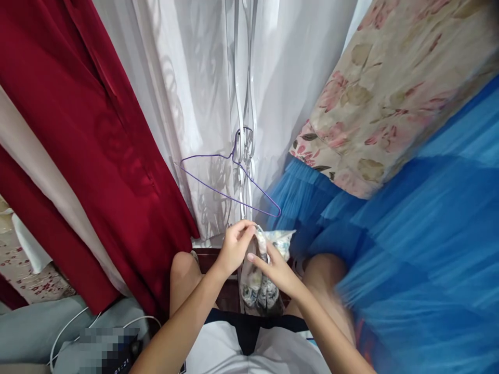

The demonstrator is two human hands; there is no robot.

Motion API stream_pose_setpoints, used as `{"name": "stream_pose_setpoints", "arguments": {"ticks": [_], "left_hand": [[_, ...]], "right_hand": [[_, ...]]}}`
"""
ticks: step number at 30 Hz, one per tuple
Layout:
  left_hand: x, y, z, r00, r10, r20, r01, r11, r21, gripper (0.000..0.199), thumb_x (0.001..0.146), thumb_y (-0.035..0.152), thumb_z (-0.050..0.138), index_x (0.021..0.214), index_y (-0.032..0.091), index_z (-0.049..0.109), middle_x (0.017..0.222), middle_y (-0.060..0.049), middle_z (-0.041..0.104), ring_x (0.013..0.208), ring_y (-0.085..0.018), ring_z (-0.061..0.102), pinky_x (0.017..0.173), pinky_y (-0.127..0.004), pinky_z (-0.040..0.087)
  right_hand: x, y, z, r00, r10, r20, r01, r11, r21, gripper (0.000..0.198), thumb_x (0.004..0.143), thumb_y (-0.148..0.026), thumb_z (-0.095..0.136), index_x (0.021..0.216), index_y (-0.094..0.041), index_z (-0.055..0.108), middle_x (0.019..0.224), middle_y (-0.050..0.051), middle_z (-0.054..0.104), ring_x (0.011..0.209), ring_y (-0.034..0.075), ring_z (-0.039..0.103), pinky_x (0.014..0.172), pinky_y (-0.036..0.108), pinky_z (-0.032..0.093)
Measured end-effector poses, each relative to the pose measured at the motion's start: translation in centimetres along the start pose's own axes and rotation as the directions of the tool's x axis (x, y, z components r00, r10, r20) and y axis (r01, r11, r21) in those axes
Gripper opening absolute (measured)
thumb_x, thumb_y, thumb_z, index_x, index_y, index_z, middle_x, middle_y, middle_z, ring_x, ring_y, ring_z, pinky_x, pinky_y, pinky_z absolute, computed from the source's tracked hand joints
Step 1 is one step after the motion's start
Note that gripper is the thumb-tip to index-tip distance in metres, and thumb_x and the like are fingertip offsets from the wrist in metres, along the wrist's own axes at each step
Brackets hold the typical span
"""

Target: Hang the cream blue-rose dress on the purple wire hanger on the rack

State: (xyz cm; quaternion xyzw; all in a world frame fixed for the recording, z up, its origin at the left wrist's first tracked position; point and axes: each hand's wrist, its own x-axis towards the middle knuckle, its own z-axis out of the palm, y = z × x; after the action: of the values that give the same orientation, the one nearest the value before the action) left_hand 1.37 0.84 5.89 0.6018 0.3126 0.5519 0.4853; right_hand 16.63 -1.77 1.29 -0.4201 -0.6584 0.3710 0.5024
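Observation:
A white cloth with a blue, green and dark print (260, 291) hangs bunched between the knees, apparently in or against clear plastic. My left hand (236, 245) pinches the cloth's upper edge between thumb and fingers. Around the same bunch, a little lower, is my right hand (278, 272), its thumb in front and its fingers partly hidden by the fabric. One corner of the bunch sticks out to the right beyond that hand. Just above both hands a thin purple clothes hanger (230, 197) hangs from a white strap (251, 104), carrying no garment.
Dark red cloth (117, 140) hangs at the left and white curtain fabric (195, 104) behind. On the right are a floral cloth (351, 114) and blue tulle (429, 234). A phone (120, 361) and a white cable (58, 335) lie on grey fabric at lower left.

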Motion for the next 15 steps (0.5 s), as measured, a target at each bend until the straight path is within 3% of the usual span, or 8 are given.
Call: {"name": "stream_pose_setpoints", "arguments": {"ticks": [2,3,5,7,9,11,15], "left_hand": [[-0.5,1.2,0.5,0.995,0.095,0.025,-0.098,0.975,0.199,0.022,0.088,0.04,0.064,0.103,0.024,0.067,0.104,-0.008,0.062,0.102,-0.023,0.059,0.095,-0.037,0.045],[-0.7,1.6,0.5,0.992,0.116,0.048,-0.125,0.958,0.259,0.028,0.087,0.039,0.066,0.111,0.026,0.065,0.113,-0.008,0.059,0.111,-0.025,0.056,0.101,-0.038,0.042],[-1.3,1.5,0.2,0.984,0.052,0.17,-0.095,0.961,0.26,0.047,0.082,0.038,0.072,0.126,0.029,0.057,0.125,-0.009,0.054,0.121,-0.025,0.051,0.108,-0.039,0.037],[-2.0,0.4,-0.3,0.935,-0.098,0.34,0.057,0.99,0.13,0.062,0.08,0.04,0.075,0.134,0.029,0.047,0.123,-0.008,0.056,0.117,-0.024,0.054,0.103,-0.038,0.042],[-2.8,-1.2,-0.6,0.87,-0.203,0.449,0.22,0.975,0.014,0.062,0.079,0.041,0.076,0.13,0.027,0.045,0.112,-0.006,0.061,0.105,-0.021,0.06,0.093,-0.035,0.047],[-3.5,-2.4,-1.1,0.849,-0.253,0.463,0.288,0.958,-0.005,0.048,0.08,0.042,0.075,0.118,0.023,0.052,0.097,-0.003,0.062,0.091,-0.018,0.061,0.081,-0.03,0.048],[-3.3,-2.0,-2.9,0.903,-0.235,0.359,0.22,0.972,0.083,0.029,0.085,0.044,0.068,0.093,0.017,0.06,0.085,-0.002,0.059,0.078,-0.015,0.055,0.069,-0.024,0.043]], "right_hand": [[0.5,-1.8,-0.3,0.986,0.011,0.164,-0.007,1.0,-0.024,0.015,0.084,-0.043,0.064,0.091,-0.032,0.07,0.091,0.001,0.072,0.089,0.033,0.066,0.081,0.046,0.054],[0.7,-2.6,-0.7,0.977,0.025,0.214,-0.019,0.999,-0.03,0.02,0.088,-0.045,0.059,0.086,-0.028,0.07,0.083,0.001,0.071,0.081,0.03,0.065,0.075,0.043,0.054],[0.8,-4.1,-2.3,0.961,0.013,0.275,0.001,0.999,-0.052,0.029,0.093,-0.044,0.053,0.086,-0.023,0.072,0.084,0.003,0.072,0.08,0.028,0.065,0.074,0.039,0.054],[0.9,-5.6,-4.8,0.957,-0.043,0.286,0.074,0.992,-0.098,0.029,0.095,-0.041,0.052,0.099,-0.023,0.074,0.095,0.005,0.073,0.09,0.028,0.066,0.082,0.038,0.053],[1.3,-7.0,-7.8,0.97,-0.091,0.226,0.132,0.976,-0.176,0.028,0.094,-0.039,0.054,0.107,-0.024,0.074,0.101,0.006,0.073,0.096,0.029,0.066,0.086,0.038,0.052],[2.8,-8.0,-10.8,0.983,-0.155,0.098,0.176,0.948,-0.266,0.025,0.091,-0.038,0.06,0.105,-0.023,0.076,0.099,0.008,0.074,0.094,0.028,0.066,0.083,0.036,0.052],[8.9,-8.5,-14.2,0.958,-0.24,-0.158,0.18,0.93,-0.321,0.024,0.083,-0.04,0.07,0.078,-0.017,0.075,0.08,0.009,0.072,0.073,0.021,0.064,0.066,0.028,0.049]]}}
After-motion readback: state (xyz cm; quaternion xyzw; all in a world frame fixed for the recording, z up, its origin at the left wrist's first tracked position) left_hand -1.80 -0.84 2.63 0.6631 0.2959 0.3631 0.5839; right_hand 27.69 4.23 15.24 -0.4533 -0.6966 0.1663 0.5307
